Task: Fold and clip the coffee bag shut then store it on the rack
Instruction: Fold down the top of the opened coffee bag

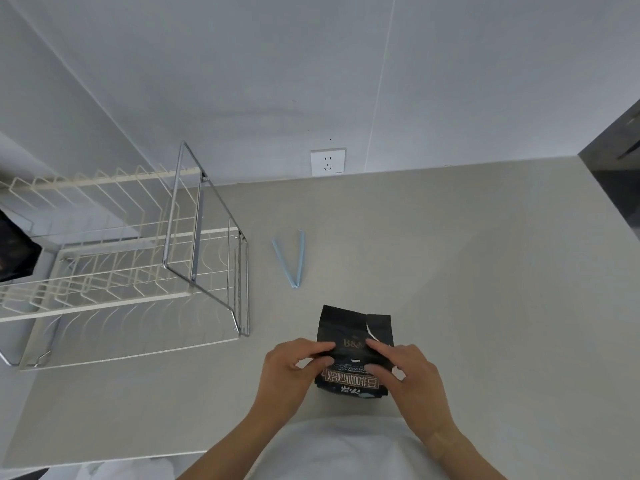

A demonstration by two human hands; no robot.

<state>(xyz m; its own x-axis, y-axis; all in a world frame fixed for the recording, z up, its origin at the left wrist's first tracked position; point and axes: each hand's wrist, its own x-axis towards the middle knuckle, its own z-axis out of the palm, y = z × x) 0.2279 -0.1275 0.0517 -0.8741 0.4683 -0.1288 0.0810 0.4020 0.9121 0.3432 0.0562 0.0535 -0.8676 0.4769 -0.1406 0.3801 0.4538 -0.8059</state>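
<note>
A black coffee bag (349, 327) with gold lettering stands on the grey counter near its front edge, its top flap torn partway and upright. My left hand (289, 370) pinches the bag's left side with thumb and fingers. My right hand (407, 372) grips the right side, the index finger pressing across the front. A light blue sealing clip (290, 259) lies open in a V on the counter, beyond the bag and apart from both hands. The white and chrome wire rack (138, 258) stands at the left.
A dark bag (15, 251) sits at the rack's far left edge. A wall socket (327, 161) is on the back wall. A dark appliance or cabinet (616, 161) bounds the counter (467, 271) at the right. My white shirt fills the bottom.
</note>
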